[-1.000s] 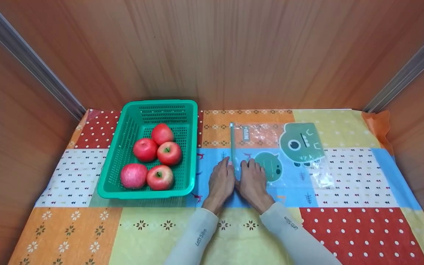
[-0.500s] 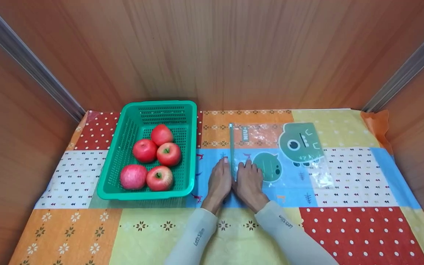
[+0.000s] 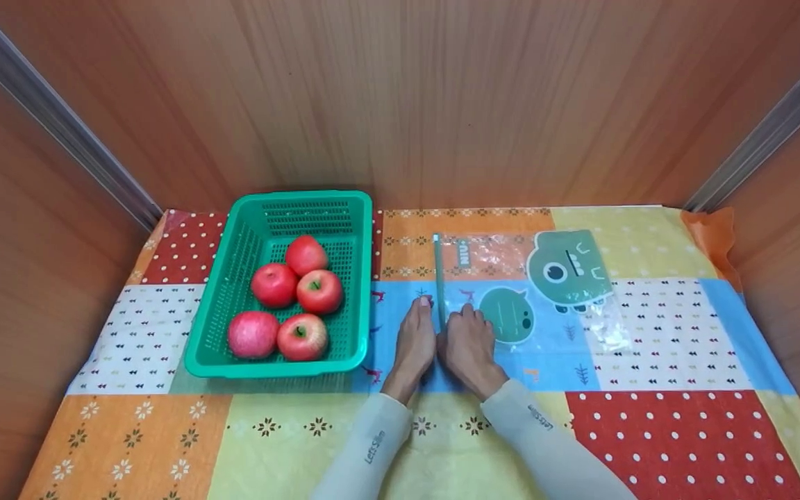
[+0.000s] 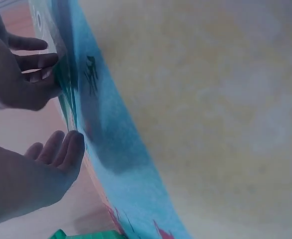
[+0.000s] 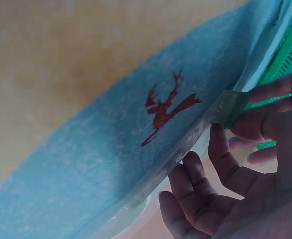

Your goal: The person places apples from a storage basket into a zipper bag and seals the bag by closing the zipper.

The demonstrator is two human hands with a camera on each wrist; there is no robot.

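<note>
A clear zip bag (image 3: pixel 487 253) with green monster prints lies flat on the patchwork cloth, its green closure strip (image 3: pixel 438 278) along the left side. At the strip's near end, my right hand (image 3: pixel 467 347) pinches the bag's edge between thumb and bent fingers; the right wrist view shows the strip end (image 5: pixel 233 108) by the thumb. Just left of the strip is my left hand (image 3: pixel 415 344), turned on its side. In the left wrist view the left hand (image 4: pixel 41 172) has loosely bent fingers near the bag's edge, holding nothing visible. Whether its fingertips touch the bag, I cannot tell.
To the left stands a green plastic basket (image 3: pixel 276 369) containing several red apples (image 3: pixel 320 290). The patchwork cloth (image 3: pixel 664 444) covers the table. Wooden panels (image 3: pixel 400 104) rise at the back and both sides.
My right hand has shifted slightly left towards the strip's near end, and its fingers have bent more. The left hand stays almost in place. Basket, apples and bag look unmoved.
</note>
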